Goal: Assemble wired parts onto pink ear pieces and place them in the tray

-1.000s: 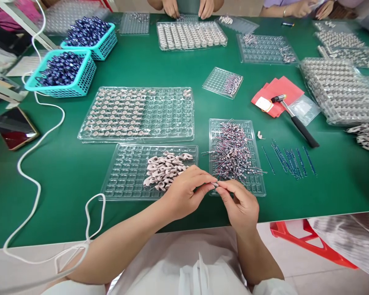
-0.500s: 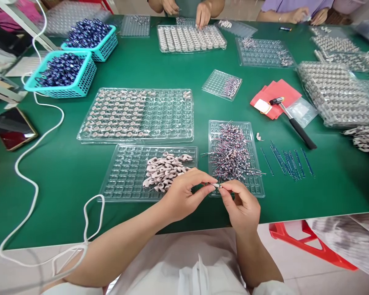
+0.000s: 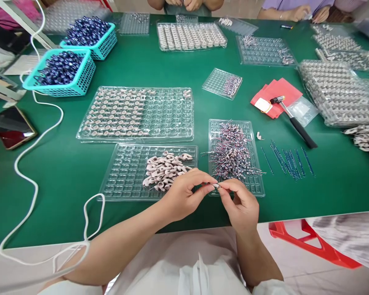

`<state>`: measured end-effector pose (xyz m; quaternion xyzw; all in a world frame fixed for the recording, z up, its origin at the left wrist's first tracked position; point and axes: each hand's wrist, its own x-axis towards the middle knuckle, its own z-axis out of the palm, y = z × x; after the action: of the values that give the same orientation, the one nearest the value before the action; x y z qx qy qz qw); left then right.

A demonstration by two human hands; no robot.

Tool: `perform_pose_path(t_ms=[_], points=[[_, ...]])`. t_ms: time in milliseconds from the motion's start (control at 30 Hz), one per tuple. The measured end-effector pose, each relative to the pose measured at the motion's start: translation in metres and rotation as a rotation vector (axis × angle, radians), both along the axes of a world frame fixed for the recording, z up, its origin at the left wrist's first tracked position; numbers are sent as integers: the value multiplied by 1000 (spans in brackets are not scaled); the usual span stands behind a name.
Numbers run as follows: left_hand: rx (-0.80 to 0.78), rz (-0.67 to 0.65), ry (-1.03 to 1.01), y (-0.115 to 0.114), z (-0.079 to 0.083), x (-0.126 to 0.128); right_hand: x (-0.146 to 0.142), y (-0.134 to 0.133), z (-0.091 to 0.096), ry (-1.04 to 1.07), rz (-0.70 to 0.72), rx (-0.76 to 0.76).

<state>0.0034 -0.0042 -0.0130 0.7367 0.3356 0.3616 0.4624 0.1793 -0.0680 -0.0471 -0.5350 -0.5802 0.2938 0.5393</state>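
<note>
At the near left corner of a clear tray (image 3: 257, 186) heaped with wired parts (image 3: 232, 151), a worker's left hand (image 3: 184, 192) and right hand (image 3: 243, 205) are pinching 1 small pale piece (image 3: 216, 185) between their fingertips. Pale shells (image 3: 163, 171) are lying heaped left of the tray; a hammer (image 3: 301, 130) is resting to the tray's right.

We observe the left hand (image 3: 186, 192) and right hand (image 3: 242, 207) pinching opposite ends of one small pale part (image 3: 215, 186); finer detail unreadable. Beside the left hand, pale pieces (image 3: 162, 170) lie heaped on a clear tray (image 3: 123, 174). Beyond the right, we log thin-wired components (image 3: 232, 151) on a second tray (image 3: 258, 188); farther right, blue strips (image 3: 290, 163) and a hammer (image 3: 301, 131), head on red sheets (image 3: 281, 88).
</note>
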Motion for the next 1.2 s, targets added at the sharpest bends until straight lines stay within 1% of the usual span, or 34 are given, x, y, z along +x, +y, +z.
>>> perform_pose_path(t_ms=[167,400,600,933,1067,1200], points=[[-42,-12,19,0,1,0,1,0,-1,-3,23,3],[22,-9,-6,0,-1,1,1,1,-1,24,47,1],[34,-15,-22,0,-1,1,1,0,-1,28,54,15],[1,-21,-3,-2,1,2,-3,0,-1,2,3,128],[-2,-44,-7,-1,3,1,-4,0,0,-22,-7,110],[-2,-57,28,0,3,-1,-3,0,1,-3,38,86]])
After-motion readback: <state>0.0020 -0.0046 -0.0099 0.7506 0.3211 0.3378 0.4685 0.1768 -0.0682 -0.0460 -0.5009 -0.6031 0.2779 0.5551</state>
